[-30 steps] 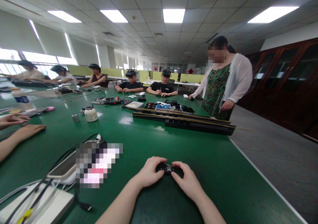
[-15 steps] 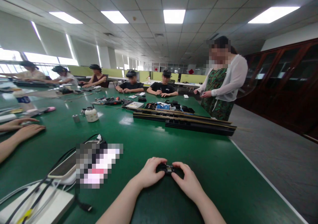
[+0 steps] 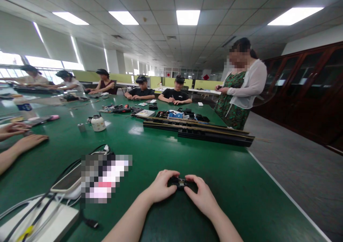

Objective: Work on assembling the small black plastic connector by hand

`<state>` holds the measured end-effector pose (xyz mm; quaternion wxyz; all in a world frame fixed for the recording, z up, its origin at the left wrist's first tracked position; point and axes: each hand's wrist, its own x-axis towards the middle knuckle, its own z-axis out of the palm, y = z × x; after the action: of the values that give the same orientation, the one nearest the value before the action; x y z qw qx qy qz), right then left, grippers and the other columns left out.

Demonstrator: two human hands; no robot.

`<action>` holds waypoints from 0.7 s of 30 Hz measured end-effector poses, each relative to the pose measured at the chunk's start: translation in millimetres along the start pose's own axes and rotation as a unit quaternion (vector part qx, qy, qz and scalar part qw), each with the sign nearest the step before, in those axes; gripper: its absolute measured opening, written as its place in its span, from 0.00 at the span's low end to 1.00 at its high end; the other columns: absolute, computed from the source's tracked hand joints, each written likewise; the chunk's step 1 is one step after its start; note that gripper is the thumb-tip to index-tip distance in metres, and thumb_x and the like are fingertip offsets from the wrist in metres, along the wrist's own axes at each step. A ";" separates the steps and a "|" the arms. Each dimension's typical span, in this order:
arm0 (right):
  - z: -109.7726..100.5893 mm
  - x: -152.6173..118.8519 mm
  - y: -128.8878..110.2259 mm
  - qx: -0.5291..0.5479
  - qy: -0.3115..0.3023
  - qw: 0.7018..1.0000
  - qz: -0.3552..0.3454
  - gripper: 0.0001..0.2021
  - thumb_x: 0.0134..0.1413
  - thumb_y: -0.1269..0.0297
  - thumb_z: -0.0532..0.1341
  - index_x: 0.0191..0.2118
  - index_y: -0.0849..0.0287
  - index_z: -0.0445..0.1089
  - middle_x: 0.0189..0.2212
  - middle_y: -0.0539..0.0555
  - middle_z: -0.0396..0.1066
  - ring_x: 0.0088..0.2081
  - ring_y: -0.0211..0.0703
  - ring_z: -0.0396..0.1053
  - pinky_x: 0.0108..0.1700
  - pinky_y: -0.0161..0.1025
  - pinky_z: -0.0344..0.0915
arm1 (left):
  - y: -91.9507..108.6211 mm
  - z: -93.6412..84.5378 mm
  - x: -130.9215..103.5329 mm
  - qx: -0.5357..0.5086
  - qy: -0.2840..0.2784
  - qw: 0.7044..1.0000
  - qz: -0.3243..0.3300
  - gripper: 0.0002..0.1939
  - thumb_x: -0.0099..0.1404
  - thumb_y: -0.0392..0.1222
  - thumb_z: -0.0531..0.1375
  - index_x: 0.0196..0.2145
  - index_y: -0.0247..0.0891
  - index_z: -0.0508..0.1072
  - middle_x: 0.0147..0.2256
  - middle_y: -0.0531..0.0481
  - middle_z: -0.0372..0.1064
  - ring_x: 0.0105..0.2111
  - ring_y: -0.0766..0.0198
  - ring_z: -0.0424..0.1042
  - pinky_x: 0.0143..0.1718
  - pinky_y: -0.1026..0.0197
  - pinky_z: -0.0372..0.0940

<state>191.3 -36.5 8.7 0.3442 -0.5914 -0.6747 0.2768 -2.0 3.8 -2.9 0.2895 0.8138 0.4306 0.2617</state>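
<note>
Between my two hands is a small black device (image 3: 181, 183) with a lighter, metallic-looking middle, low over the green table. My left hand (image 3: 164, 185) grips its left end, thumb at the near side and fingers at the far side. At the other end my right hand (image 3: 198, 191) pinches it in the same way. The fingers cover both ends, so its exact kind cannot be made out.
To the left lie a phone (image 3: 68, 177), black and white cables and a white box (image 3: 53, 220). Long black rails (image 3: 214, 136) with thin rods cross the table ahead, by a round jar (image 3: 98, 123). A co-worker's hands (image 3: 29, 142) rest at far left; a person (image 3: 241, 88) stands beyond the right edge.
My hands and the black device stay almost in place. The standing person has drawn both hands closer together, and the co-worker's hand at far left has shifted slightly.
</note>
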 end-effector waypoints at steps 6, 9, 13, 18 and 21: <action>0.3 -0.7 -0.2 0.004 0.005 1.000 0.004 0.14 0.45 0.66 0.59 0.42 0.56 0.70 0.41 0.56 0.71 0.46 0.47 0.68 0.52 0.43 0.62 | 0.1 0.4 -0.4 -0.006 0.002 1.000 0.001 0.23 0.53 0.36 0.58 0.49 0.41 0.68 0.46 0.47 0.68 0.48 0.54 0.63 0.53 0.54 0.57; 1.2 -0.6 1.2 0.011 0.010 1.000 0.000 0.14 0.45 0.66 0.59 0.41 0.56 0.70 0.41 0.56 0.72 0.46 0.47 0.68 0.52 0.43 0.62 | -0.4 0.5 -0.6 -0.011 -0.002 1.000 -0.005 0.23 0.54 0.36 0.58 0.49 0.40 0.68 0.46 0.47 0.68 0.48 0.54 0.63 0.53 0.54 0.57; 2.2 0.1 2.6 0.017 0.010 1.000 -0.002 0.14 0.44 0.66 0.59 0.41 0.56 0.70 0.41 0.55 0.72 0.45 0.47 0.68 0.52 0.43 0.61 | 0.0 -0.3 -0.6 -0.010 0.000 1.000 -0.002 0.24 0.53 0.35 0.58 0.49 0.41 0.67 0.46 0.47 0.67 0.49 0.54 0.63 0.53 0.53 0.57; 2.6 0.7 3.3 0.018 0.009 1.000 0.002 0.15 0.44 0.67 0.58 0.41 0.57 0.70 0.41 0.56 0.71 0.46 0.47 0.68 0.52 0.43 0.61 | 2.0 0.0 -1.9 0.019 -0.001 1.000 0.015 0.23 0.55 0.38 0.58 0.50 0.41 0.67 0.46 0.47 0.68 0.48 0.55 0.64 0.52 0.54 0.57; 2.8 0.7 3.8 0.018 0.009 1.000 0.001 0.15 0.44 0.67 0.58 0.42 0.57 0.70 0.41 0.56 0.71 0.46 0.47 0.68 0.52 0.44 0.61 | 4.6 0.1 -3.1 0.046 -0.001 0.998 0.034 0.21 0.56 0.38 0.58 0.49 0.40 0.67 0.45 0.47 0.68 0.47 0.55 0.63 0.52 0.54 0.57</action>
<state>191.4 -35.2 4.1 0.3604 -0.5883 -0.6656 0.2846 -1.0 -1.0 -0.4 0.2435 0.8407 0.4137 0.2507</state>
